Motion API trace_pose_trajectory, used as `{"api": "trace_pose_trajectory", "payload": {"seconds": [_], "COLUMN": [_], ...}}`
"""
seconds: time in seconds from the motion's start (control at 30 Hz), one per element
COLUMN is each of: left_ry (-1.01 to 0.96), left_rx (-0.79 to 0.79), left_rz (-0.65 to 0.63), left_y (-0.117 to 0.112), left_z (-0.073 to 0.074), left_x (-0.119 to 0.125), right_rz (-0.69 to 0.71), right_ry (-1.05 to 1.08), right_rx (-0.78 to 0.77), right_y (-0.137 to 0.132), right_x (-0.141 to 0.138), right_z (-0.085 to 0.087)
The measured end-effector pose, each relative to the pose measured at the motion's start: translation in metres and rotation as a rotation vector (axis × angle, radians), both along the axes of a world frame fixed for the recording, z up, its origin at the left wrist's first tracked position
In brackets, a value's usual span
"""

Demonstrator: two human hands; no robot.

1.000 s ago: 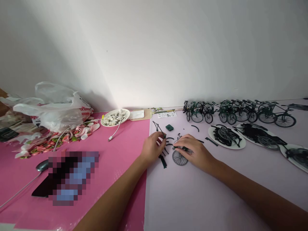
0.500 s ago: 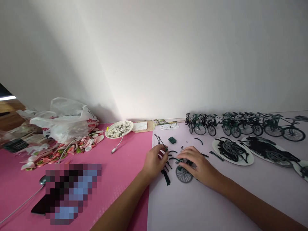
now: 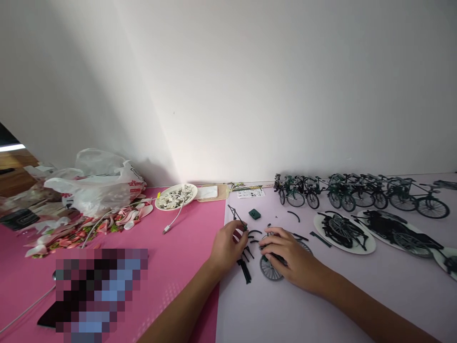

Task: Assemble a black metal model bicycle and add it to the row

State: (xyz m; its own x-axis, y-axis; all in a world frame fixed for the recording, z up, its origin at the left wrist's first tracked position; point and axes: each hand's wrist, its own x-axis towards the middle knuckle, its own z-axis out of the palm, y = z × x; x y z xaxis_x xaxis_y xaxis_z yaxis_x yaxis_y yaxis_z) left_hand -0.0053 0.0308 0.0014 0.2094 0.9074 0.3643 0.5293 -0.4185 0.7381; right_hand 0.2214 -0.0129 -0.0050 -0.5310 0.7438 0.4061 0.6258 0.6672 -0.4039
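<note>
My left hand (image 3: 227,244) pinches a thin dark toy bicycle frame (image 3: 235,214), which sticks up beyond thumb and forefinger. Over a grey spoked wheel (image 3: 270,270) is my right hand (image 3: 287,252), its bent fingers spread and their tips down among small dark parts; its thumb is hidden. A second wheel (image 3: 306,246) shows partly behind that hand. Between the hands lie curved dark strips (image 3: 254,232). A flat black piece (image 3: 244,271) rests below my left hand, and a small dark green block (image 3: 254,214) is beyond it.
Assembled toy bicycles (image 3: 339,190) line the wall at the right. White plates (image 3: 371,247) hold dark bicycle parts. On the pink side are a plate of pale pieces (image 3: 159,205), a cable plug (image 3: 166,229), a plastic bag (image 3: 89,188), artificial petals (image 3: 117,219) and a blurred-out device (image 3: 103,286).
My right hand has shifted slightly left over the parts, and more of the second wheel shows behind it. My left hand still holds the frame. The whole view has tilted up a little.
</note>
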Motion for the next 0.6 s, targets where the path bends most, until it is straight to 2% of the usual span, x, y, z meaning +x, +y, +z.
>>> {"api": "trace_pose_trajectory", "payload": {"seconds": [0.23, 0.47, 0.6], "left_ry": [0.000, 0.012, 0.023], "left_rx": [0.030, 0.040, 0.050], "left_rz": [-0.014, -0.033, -0.038], "left_y": [-0.0003, -0.0028, -0.0033], "left_z": [-0.0006, 0.0020, 0.0018], "left_x": [-0.0003, -0.0001, 0.0000], "right_rz": [0.017, 0.040, 0.065], "right_ry": [0.040, 0.089, 0.172], "right_rx": [0.144, 0.137, 0.183], "right_y": [0.0025, 0.0045, 0.0072], "right_x": [-0.0032, -0.0043, -0.0044], "right_z": [-0.0064, -0.0058, -0.0077]}}
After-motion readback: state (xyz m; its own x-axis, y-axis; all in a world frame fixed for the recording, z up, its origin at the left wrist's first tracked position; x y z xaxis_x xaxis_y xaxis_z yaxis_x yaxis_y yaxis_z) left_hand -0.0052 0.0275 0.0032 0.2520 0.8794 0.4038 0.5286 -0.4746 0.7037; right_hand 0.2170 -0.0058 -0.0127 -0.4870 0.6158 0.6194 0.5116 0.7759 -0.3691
